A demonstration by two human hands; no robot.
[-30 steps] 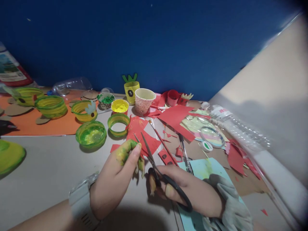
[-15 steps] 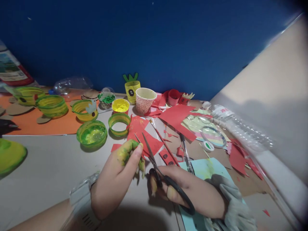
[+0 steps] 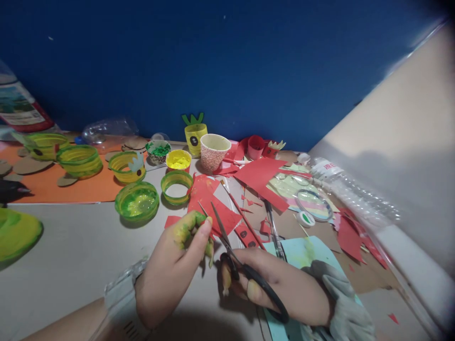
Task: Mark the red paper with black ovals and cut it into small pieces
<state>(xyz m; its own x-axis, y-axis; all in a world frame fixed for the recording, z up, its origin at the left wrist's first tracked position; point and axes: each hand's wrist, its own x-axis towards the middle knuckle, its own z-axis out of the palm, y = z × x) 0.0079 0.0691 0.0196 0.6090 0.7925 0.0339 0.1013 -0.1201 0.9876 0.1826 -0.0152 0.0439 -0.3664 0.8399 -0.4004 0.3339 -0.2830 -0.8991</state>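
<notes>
My right hand (image 3: 287, 284) grips a pair of scissors (image 3: 265, 283) by its black handles. The two blades are parted and point up and away, toward my left fingertips. Thumb and fingers pinched together, my left hand (image 3: 174, 267) is closed close beside the blades; what it holds, if anything, is too small or hidden to make out. Green and yellow paint stains its fingers, and a pale watch is on the wrist. Red paper (image 3: 204, 199) lies just beyond both hands. A red strip with black dots (image 3: 246, 235) lies behind the scissors.
Painted rings (image 3: 177, 188) and a green-yellow bowl (image 3: 137, 201) stand left of centre. Behind are a yellow paint cup (image 3: 178, 161), a green paint cup (image 3: 158, 150) and a patterned paper cup (image 3: 213, 152). Brushes (image 3: 241, 213), paper scraps and a clear plastic bottle (image 3: 355, 189) lie to the right.
The view has shifted slightly, so the table things sit a little lower on the left. Both hands and the open scissors keep nearly the same pose.
</notes>
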